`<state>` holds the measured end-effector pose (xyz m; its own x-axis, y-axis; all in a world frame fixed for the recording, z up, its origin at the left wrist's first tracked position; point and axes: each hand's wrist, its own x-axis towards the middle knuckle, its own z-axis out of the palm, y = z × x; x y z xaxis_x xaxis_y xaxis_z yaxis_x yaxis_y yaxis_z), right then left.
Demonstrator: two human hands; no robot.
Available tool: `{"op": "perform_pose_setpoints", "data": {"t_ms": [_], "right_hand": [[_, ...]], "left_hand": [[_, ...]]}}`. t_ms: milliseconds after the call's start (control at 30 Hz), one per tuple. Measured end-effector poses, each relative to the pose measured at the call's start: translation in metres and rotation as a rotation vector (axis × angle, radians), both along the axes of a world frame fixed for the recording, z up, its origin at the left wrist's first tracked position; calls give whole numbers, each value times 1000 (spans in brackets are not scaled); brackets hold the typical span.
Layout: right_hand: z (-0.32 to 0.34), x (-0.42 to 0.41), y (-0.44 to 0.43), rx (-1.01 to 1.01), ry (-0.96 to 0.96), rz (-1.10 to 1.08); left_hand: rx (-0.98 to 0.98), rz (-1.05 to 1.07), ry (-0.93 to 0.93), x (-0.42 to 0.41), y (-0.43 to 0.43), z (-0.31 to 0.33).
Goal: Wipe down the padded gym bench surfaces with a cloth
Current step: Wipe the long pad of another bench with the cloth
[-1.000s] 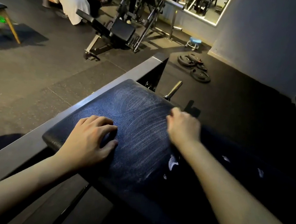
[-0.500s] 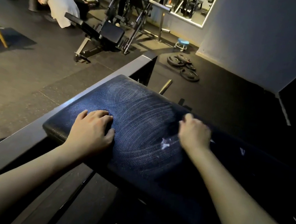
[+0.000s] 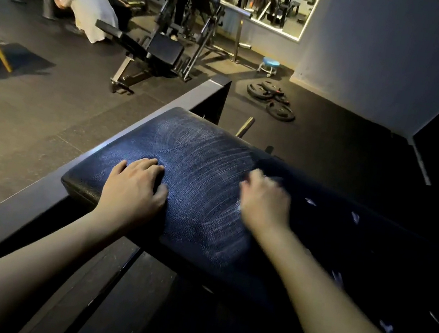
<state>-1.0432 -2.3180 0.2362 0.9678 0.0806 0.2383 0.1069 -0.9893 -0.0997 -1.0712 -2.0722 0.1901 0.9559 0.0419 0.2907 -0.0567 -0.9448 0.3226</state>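
Head view: left hand (image 3: 131, 193) rests loose-fingered on bench pad (image 3: 203, 149); right hand (image 3: 264, 201) blurred, fingers' grip unclear

- A single head-worn view looks forward and steeply down, close over the near edge of the padded bench (image 3: 202, 181).
- The wide lens takes in the gym floor (image 3: 35, 116) and wall (image 3: 387, 48) beyond.
- The bench's right end is dark, perhaps cropped.

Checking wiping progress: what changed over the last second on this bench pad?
The right hand, blurred, slid with the dark cloth from the far edge of the bench pad back toward the person. The left hand stayed planted on it.
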Motion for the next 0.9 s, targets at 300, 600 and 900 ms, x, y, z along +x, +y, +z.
{"op": "perform_pose_setpoints", "data": {"t_ms": [300,600,900], "right_hand": [[2,22,-60,-155,10,33],[-6,-23,9,36,67,489],[3,123,-99,-158,54,54]], "left_hand": [[-1,53,-14,-3,-9,-5],[53,157,34,-4,-22,-9],[147,261,3,-49,-52,10]]}}
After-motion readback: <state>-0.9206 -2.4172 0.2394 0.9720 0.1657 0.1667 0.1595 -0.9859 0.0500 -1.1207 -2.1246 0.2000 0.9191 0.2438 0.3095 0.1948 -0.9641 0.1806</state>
